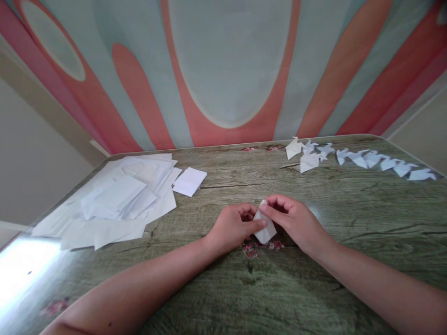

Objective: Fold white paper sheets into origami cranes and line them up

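Note:
A small folded piece of white paper (266, 231), kite-shaped with a narrow tip at the top, is held between my two hands over the middle of the table. My left hand (234, 227) grips its left side, the thumb lying across its face. At the upper tip, my right hand (295, 221) pinches the paper between thumb and fingers. The fingers behind the paper are partly hidden.
On the left lies a spread pile of white paper sheets (118, 195), with a small stack of paper squares (190, 180) beside it. Several folded paper birds (372, 158) line the back right of the wood-grain table (223, 179). A patterned curtain (230, 65) hangs behind.

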A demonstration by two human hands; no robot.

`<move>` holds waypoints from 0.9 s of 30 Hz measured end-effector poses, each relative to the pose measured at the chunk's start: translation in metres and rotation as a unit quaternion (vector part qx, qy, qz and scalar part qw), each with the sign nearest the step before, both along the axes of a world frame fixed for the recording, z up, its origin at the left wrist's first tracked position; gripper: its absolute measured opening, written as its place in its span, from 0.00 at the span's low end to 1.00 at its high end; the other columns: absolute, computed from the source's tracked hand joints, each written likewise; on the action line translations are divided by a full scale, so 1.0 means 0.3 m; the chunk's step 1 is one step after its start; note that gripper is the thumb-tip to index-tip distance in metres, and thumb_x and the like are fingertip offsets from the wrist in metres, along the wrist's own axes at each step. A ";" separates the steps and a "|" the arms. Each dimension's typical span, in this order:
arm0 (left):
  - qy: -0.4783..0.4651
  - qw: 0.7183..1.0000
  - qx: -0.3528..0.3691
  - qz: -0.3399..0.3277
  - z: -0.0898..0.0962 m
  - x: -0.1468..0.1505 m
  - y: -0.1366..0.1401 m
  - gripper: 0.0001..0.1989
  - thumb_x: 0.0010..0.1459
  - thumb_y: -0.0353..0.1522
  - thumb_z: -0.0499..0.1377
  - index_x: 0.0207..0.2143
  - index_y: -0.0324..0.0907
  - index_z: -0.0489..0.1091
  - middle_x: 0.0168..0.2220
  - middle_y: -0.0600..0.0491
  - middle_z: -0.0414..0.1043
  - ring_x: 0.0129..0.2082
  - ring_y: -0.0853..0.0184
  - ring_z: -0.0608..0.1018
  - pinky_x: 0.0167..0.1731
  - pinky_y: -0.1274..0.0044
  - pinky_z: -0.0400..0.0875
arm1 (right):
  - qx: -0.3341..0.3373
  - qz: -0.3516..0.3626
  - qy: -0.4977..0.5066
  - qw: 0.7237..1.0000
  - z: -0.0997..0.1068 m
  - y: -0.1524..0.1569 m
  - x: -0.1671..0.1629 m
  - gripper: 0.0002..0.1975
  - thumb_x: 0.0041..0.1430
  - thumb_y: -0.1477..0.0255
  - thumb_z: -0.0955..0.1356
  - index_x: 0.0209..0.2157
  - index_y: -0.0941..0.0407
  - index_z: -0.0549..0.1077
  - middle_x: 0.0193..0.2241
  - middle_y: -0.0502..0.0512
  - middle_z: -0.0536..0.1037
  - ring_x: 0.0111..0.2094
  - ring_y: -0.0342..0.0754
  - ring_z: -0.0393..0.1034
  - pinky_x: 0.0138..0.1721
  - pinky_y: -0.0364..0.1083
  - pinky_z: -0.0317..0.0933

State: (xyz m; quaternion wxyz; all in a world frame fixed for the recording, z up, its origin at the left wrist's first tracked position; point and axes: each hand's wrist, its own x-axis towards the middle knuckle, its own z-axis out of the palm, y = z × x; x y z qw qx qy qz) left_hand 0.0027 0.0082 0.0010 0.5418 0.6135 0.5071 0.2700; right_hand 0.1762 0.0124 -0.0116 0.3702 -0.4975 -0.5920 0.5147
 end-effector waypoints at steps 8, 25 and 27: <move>0.074 0.995 0.061 -0.040 0.013 -0.012 -0.004 0.09 0.53 0.34 0.59 0.23 0.39 0.70 0.21 0.58 0.68 0.23 0.73 0.68 0.23 0.82 0.59 | 0.002 0.055 0.005 0.998 0.020 0.009 0.020 0.15 0.58 0.58 0.68 0.30 0.56 0.75 0.28 0.51 0.76 0.32 0.46 0.67 0.35 0.45 0.60; -0.023 0.997 0.014 0.069 0.018 -0.022 0.022 0.15 0.51 0.41 0.63 0.24 0.37 0.71 0.21 0.56 0.71 0.20 0.74 0.69 0.23 0.82 0.58 | 0.061 0.031 -0.158 0.985 0.054 0.002 0.022 0.15 0.59 0.62 0.67 0.24 0.56 0.71 0.21 0.46 0.72 0.24 0.42 0.63 0.27 0.42 0.53; -0.031 0.997 0.012 0.073 0.023 -0.021 0.022 0.15 0.50 0.41 0.64 0.23 0.37 0.71 0.20 0.56 0.71 0.20 0.74 0.68 0.22 0.82 0.58 | 0.095 0.031 -0.179 0.979 0.055 -0.002 0.022 0.14 0.61 0.64 0.66 0.24 0.55 0.70 0.20 0.45 0.71 0.24 0.42 0.63 0.28 0.42 0.52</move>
